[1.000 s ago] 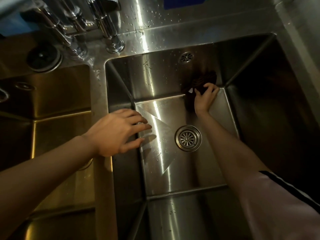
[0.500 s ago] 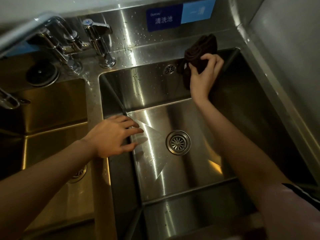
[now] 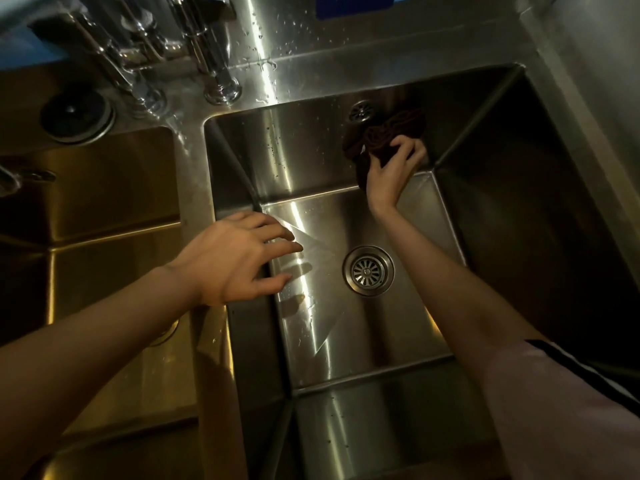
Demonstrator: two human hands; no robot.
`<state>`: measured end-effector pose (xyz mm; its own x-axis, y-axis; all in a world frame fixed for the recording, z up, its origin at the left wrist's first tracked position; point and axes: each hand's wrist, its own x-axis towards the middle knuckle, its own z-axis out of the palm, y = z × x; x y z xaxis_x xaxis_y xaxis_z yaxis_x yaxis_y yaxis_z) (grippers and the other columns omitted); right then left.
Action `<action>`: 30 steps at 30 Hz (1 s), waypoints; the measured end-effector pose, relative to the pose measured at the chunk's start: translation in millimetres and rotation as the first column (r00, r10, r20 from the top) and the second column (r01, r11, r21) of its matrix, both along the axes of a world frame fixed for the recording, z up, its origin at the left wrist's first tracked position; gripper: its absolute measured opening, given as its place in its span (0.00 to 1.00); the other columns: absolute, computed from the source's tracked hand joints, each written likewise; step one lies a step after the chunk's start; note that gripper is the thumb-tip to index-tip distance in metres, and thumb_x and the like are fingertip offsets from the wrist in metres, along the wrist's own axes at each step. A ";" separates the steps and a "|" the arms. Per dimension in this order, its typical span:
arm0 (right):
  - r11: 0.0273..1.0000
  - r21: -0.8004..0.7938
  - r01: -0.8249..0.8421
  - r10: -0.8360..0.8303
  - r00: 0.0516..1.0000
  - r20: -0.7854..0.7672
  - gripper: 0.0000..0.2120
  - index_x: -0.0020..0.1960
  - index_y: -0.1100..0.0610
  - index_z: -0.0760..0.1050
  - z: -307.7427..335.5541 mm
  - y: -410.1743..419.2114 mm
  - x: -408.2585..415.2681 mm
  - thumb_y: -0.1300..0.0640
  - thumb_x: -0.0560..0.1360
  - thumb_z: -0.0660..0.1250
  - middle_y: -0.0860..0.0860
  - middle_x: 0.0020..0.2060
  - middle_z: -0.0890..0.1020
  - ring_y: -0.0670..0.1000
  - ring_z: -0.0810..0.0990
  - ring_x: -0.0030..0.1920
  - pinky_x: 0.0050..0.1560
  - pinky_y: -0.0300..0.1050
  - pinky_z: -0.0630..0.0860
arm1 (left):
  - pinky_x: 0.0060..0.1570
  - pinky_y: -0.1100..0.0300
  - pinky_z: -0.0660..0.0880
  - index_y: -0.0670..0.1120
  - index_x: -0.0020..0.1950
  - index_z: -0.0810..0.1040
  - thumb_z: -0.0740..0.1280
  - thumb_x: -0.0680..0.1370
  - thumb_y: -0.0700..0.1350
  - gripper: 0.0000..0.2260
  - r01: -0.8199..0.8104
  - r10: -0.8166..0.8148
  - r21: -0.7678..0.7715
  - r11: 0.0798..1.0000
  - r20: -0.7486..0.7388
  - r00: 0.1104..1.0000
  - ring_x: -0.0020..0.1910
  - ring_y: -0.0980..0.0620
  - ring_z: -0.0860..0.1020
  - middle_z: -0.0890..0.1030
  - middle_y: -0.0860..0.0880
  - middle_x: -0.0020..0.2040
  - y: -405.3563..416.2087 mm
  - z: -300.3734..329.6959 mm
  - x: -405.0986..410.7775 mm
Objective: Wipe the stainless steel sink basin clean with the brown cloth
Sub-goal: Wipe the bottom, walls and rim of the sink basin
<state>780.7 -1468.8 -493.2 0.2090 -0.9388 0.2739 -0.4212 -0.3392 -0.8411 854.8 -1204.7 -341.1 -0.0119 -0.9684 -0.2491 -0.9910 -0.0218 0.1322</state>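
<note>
The stainless steel sink basin (image 3: 346, 341) fills the middle of the head view, with a round drain (image 3: 368, 270) in its floor. My right hand (image 3: 389, 174) grips the bunched brown cloth (image 3: 379, 142) and presses it against the basin's far wall, near the far right corner and just below a small overflow hole (image 3: 361, 111). My left hand (image 3: 239, 258) rests on the divider rim at the basin's left edge, fingers spread and reaching over the basin, holding nothing.
A second basin (image 3: 104, 237) lies to the left beyond the divider. Chrome tap bodies (image 3: 214, 64) stand on the wet back ledge, beside a round black cap (image 3: 77, 114). A steel wall (image 3: 595, 81) rises on the right.
My right hand has brought the cloth from the basin floor up to the top rim, then back down the far wall. My left hand stays on the divider.
</note>
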 end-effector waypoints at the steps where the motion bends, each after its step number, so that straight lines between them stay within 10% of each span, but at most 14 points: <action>1: 1.000 0.014 -0.005 0.005 1.000 -0.022 0.16 0.53 0.66 0.71 -8.9 1.2 0.3 0.66 0.69 0.72 0.62 0.62 0.67 0.59 0.70 0.65 0.66 0.53 0.71 | 0.60 0.50 0.71 0.52 0.65 0.75 0.49 0.77 0.64 0.26 -0.004 0.004 0.002 1.000 -0.007 1.000 0.62 0.48 0.75 0.79 0.49 0.61 -0.1 -0.2 0.3; 15: 0.968 0.247 -0.035 0.095 0.967 -0.237 0.17 0.56 0.64 0.69 -72.0 6.4 -2.3 0.65 0.71 0.71 0.59 0.63 0.66 0.57 0.69 0.63 0.65 0.51 0.70 | 0.59 0.53 0.72 0.51 0.64 0.76 0.52 0.77 0.63 0.25 0.005 -0.004 -0.017 1.000 0.010 1.000 0.60 0.49 0.77 0.80 0.50 0.59 -1.0 0.6 0.1; 30: 1.000 -0.003 -0.024 0.024 0.967 0.254 0.15 0.51 0.65 0.74 53.5 12.9 5.5 0.67 0.67 0.74 0.59 0.56 0.70 0.54 0.73 0.59 0.63 0.34 0.67 | 0.54 0.52 0.75 0.53 0.66 0.74 0.43 0.79 0.65 0.29 -0.011 0.012 -0.021 1.000 0.056 0.998 0.56 0.49 0.79 0.81 0.49 0.57 -1.3 2.6 -3.8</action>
<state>786.3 -1455.9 -439.7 0.1548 -0.9343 0.3210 -0.1855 -0.3466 -0.9195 851.1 -1206.0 -338.5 0.0130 -0.9734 -0.2288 -0.9966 -0.0313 0.0765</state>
